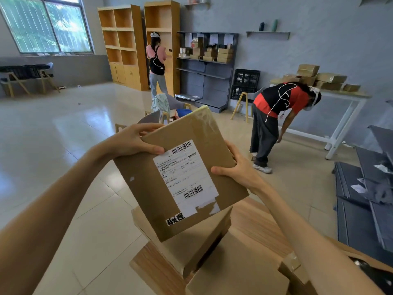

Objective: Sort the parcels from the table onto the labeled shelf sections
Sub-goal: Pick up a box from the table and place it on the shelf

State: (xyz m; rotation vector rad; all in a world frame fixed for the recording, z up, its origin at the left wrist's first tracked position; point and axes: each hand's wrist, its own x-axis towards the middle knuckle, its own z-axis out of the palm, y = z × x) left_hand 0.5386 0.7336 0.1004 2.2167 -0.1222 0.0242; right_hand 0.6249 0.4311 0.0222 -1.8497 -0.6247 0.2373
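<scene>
I hold a flat brown cardboard parcel [148, 184] tilted up in front of me, its white shipping label with barcodes facing the camera. My left hand [136, 139] grips its upper left edge, thumb on the front face. My right hand [236, 167] grips the right edge, thumb across the face. Below it, more brown parcels [234, 271] lie on the wooden table [261, 226]. The grey metal shelf [207, 67] with labels and several small boxes stands at the far wall.
One person in a pink top [156, 60] stands by tall wooden bookcases [125, 43]. Another in red and black [276, 116] bends over beside a white table stacked with parcels [323, 78]. Grey shelf panels [365, 188] lie at right. Chairs [168, 107] stand ahead.
</scene>
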